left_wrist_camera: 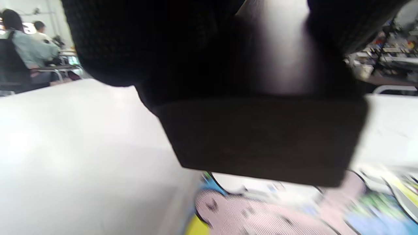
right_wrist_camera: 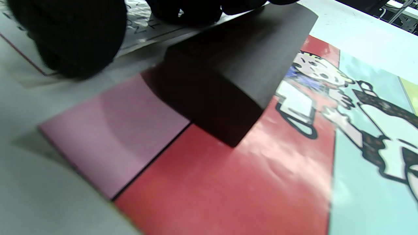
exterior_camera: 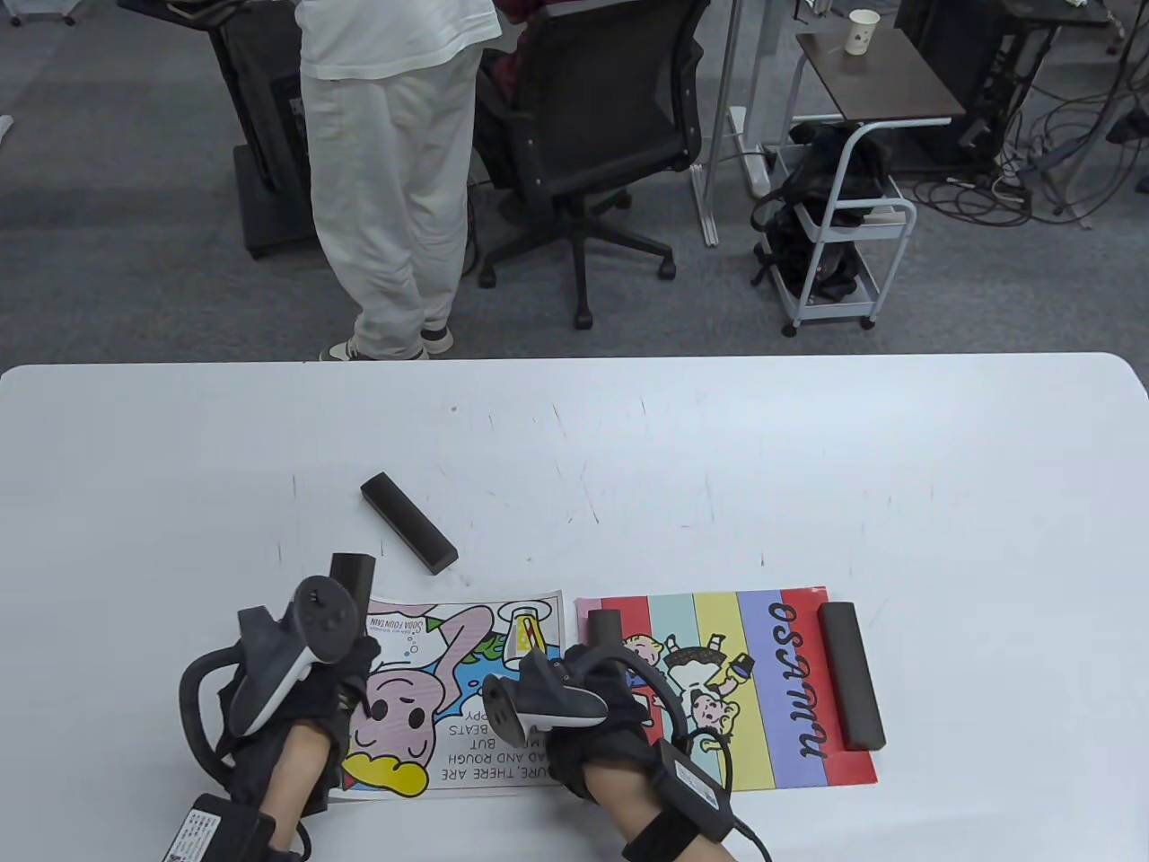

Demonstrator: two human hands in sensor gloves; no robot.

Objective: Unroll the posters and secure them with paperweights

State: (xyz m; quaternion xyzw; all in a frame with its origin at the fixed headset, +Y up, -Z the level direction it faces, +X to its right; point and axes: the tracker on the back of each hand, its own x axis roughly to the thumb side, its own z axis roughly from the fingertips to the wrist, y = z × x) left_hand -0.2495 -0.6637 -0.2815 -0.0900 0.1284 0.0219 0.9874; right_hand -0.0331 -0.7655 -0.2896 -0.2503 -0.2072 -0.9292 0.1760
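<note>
From above, my left hand (exterior_camera: pixel 296 682) grips a dark paperweight (exterior_camera: pixel 352 579) over the cartoon poster (exterior_camera: pixel 449 691)'s left edge; my right hand (exterior_camera: pixel 583 709) presses its right edge, a loose weight (exterior_camera: pixel 408 523) just beyond. Left wrist view: block (left_wrist_camera: pixel 261 140) blocks nearly everything. Right wrist: fingertips (right_wrist_camera: pixel 75 39) flat, holding nothing, beside the weight (right_wrist_camera: pixel 228 75) on the striped poster (right_wrist_camera: pixel 261 182).

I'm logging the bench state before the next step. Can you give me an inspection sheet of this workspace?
Surface: white table, faint scuff marks.
Job's things: striped poster flat, one paperweight on its right end, another on its left end. Cartoon poster flat under both hands. Spare paperweight on bare table beyond it.
Clutter: nothing seen.
Grips: left hand holds a paperweight over the cartoon poster's left edge; right hand rests on its right edge.
Cables: glove leads at both wrists; floor cables top right.
Surroundings: standing person, office chair, cart.
</note>
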